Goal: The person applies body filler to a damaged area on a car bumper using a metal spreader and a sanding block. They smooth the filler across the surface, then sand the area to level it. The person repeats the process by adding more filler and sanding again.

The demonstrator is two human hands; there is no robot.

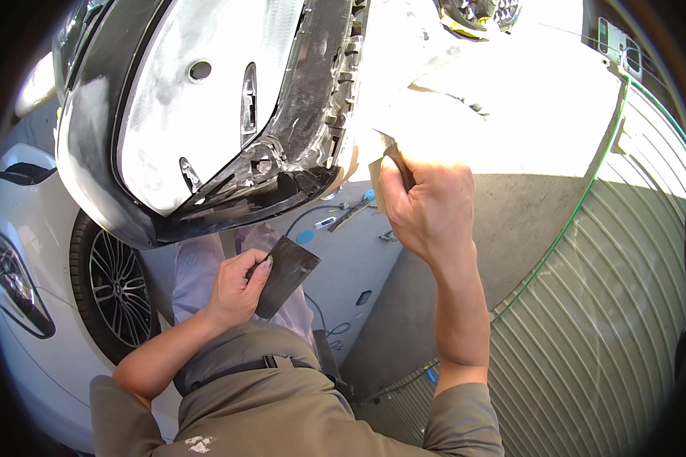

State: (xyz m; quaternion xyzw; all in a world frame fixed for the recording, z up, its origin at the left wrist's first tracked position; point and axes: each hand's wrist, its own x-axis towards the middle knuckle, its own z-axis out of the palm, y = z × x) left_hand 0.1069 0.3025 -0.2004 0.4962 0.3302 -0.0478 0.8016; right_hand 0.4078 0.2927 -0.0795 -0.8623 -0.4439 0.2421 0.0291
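Pinched in my left hand (235, 289) is a dark grey rectangular sheet that looks like sandpaper (291, 276), held in front of my waist. My right hand (437, 202) is raised and closed, thumb up, around a folded piece with a tan back and a dark face that looks like folded sandpaper (379, 183). It is beside the lower right edge of a car bumper (301, 99), apart from it as far as I can tell. The bumper is black with white, sanded-looking areas and a round hole. Strong glare washes out the surface around my right hand.
At the left stands a white car (34, 221) with a dark multi-spoke wheel (114, 282). A ribbed shutter (579, 320) with a green edge line curves along the right. On the floor lie a blue disc (305, 237), a cable (312, 209) and small tools. A round lamp-like part (480, 15) is at the top.
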